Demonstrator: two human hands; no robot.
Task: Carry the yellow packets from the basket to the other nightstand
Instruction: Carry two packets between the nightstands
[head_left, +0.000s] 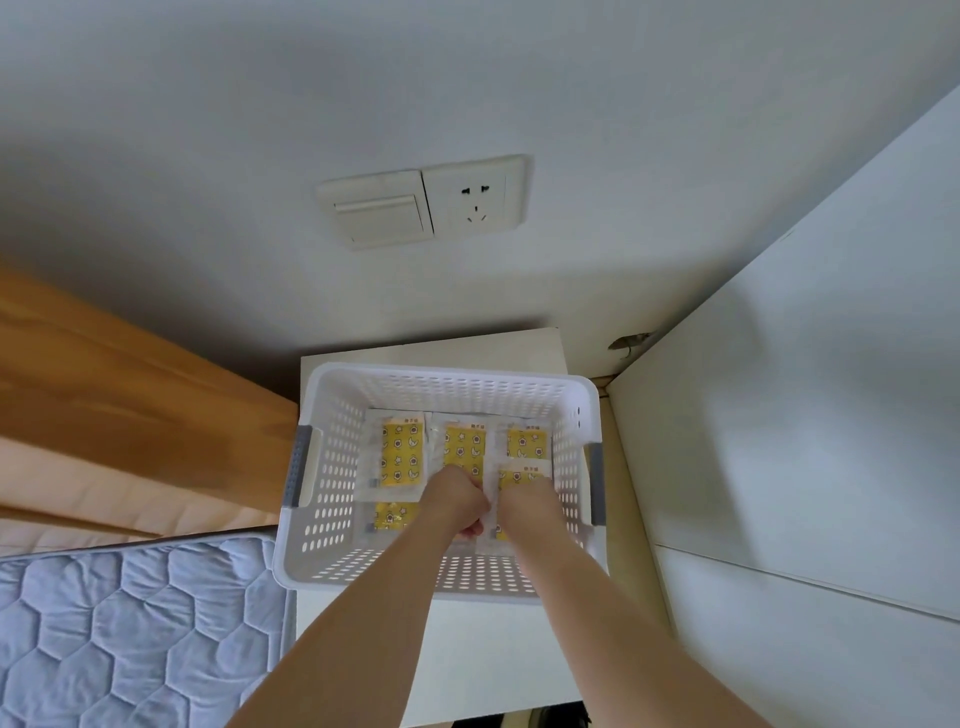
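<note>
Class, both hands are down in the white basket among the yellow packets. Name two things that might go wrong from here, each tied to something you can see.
1. The left hand and right hand crowd one spot, so either grip may be loose and a packet could slip when lifted.
2. Packets lie flat and overlapping on the floor of the basket; some, like the one by the left wrist, could be missed.

The basket (441, 384) sits on a nightstand (535, 348) against the wall, under a switch (382, 218) and a socket (475, 200) side by side. Packets (402, 454) lie flat on the basket's floor, three in a far row, others nearer. Both hands reach in, left hand (457, 501) beside right hand (524, 501). A mattress (130, 623) lies to the left, a headboard (104, 374) behind it.
</note>
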